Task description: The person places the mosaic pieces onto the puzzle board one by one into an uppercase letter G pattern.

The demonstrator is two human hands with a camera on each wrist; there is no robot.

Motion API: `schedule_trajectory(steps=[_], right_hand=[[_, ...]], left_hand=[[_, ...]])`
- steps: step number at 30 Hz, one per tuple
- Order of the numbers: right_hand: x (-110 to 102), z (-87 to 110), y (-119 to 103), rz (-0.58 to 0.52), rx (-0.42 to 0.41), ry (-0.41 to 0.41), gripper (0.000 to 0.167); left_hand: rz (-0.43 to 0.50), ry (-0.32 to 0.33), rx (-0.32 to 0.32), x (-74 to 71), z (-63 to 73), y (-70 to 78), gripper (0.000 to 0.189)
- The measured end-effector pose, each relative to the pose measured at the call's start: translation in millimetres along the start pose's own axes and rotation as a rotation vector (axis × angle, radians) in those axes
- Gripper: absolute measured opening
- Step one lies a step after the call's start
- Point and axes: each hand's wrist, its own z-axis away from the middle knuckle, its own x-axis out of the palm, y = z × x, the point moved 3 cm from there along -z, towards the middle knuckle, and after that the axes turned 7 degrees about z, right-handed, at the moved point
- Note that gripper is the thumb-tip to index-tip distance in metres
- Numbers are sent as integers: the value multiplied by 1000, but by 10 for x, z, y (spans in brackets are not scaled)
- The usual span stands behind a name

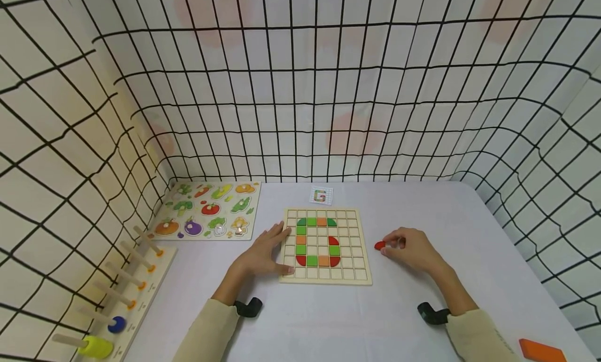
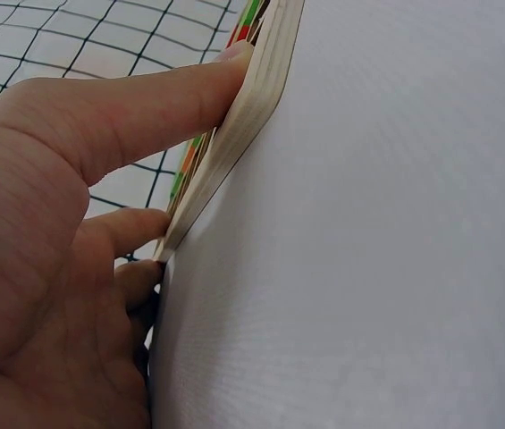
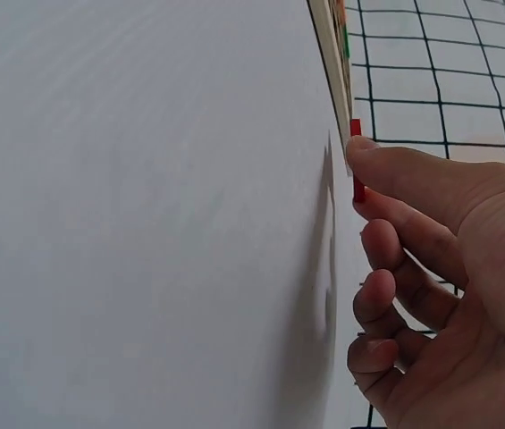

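A wooden grid board point(image 1: 354, 274) lies mid-table, bearing green, orange and red tiles set in a G-like shape. My left hand point(image 1: 263, 252) rests at the board's left side, thumb and fingers spread along it. In the left wrist view, the thumb lies over the board's edge point(image 2: 256, 107) with other fingertips farther along it. To the right of the board, my right hand point(image 1: 415, 250) pinches a small red tile point(image 1: 379, 245) between thumb and index finger. The right wrist view shows this red tile point(image 3: 358, 188) edge-on above the white tabletop, the other fingers curled.
Behind the board lies a small pattern card point(image 1: 321, 195). A vegetable puzzle board point(image 1: 249, 229) is at back left, and a pegged wooden stand point(image 1: 161, 265) with blue and yellow pieces is at left. An orange block point(image 1: 542, 350) lies front right. Black netting point(image 1: 314, 101) surrounds the table.
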Motion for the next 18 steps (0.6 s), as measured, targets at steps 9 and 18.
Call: schedule_trajectory(steps=[9,18], right_hand=[[62,-121,-151,-28,-17,4,23],[167,-249,-385,-69,-37,-3,24]], left_hand=[[-2,-11,11,20,2,-6,107],[-3,-7,0,11,16,7,107]])
